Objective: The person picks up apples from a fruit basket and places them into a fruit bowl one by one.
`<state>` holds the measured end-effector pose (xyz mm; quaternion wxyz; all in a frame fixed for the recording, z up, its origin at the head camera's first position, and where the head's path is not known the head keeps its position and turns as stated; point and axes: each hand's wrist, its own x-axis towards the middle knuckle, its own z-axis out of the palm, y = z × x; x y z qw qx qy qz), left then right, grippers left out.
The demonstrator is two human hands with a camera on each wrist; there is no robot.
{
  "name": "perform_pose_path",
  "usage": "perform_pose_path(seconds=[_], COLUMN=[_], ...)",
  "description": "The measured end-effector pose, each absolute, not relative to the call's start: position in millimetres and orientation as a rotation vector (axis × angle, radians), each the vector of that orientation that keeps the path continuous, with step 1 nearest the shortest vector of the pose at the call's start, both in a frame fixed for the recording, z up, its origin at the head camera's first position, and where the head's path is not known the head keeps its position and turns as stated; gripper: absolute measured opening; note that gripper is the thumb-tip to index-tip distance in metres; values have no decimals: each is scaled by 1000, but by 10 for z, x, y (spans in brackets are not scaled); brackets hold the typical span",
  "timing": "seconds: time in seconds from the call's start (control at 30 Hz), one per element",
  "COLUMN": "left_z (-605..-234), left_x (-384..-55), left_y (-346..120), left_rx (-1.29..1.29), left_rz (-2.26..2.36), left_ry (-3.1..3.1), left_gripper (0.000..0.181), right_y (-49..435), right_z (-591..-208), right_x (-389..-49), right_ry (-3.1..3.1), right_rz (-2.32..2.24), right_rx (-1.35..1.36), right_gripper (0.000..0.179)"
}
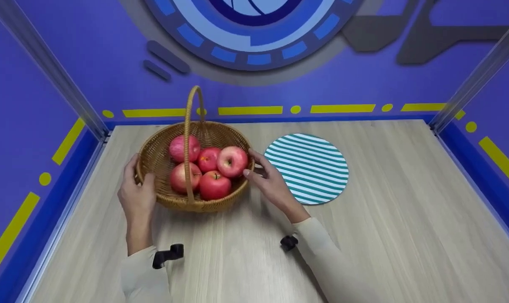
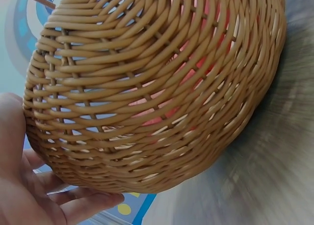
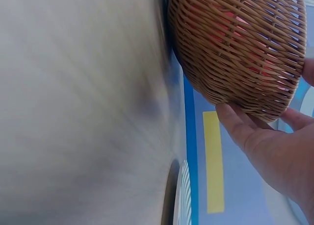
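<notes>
A woven wicker basket with a tall arched handle stands left of centre in the head view. Several red apples lie inside it, mostly towards its right side. My left hand grips the basket's left side, thumb over the rim and the other fingers against the outer wall. On the opposite side, my right hand holds the rim the same way, its thumb near the rightmost apple. Both wrist views show fingers under the curve of the wicker wall, with red showing through the weave.
A round mat with green and white stripes lies on the wood-grain table, just right of the basket. Blue panels with yellow marks enclose the table at the back and sides.
</notes>
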<state>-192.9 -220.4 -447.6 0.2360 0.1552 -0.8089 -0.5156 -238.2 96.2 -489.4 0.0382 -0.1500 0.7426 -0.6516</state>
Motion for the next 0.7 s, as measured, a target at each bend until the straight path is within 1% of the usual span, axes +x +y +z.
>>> perform_pose_path(seconds=[0.27,0.43,0.7], left_z=[-4440,-4493,-4558], left_x=[-1976,-1984,-1954], left_y=[-2213,-2178,-2180], left_rx=[378,340,356], left_rz=[-1436,-1434,-1444], left_ry=[-2148,-2136,-2131], left_gripper=[58,56,55], right_y=[986,1024,1029], right_z=[-4847,-4860,-4883], right_x=[-2412,-2405,-2394], right_ry=[2254,2255,2259], right_rz=[-2030,-2070,-2061], right_rx=[-471,-457,-472], right_gripper=[67,66,67])
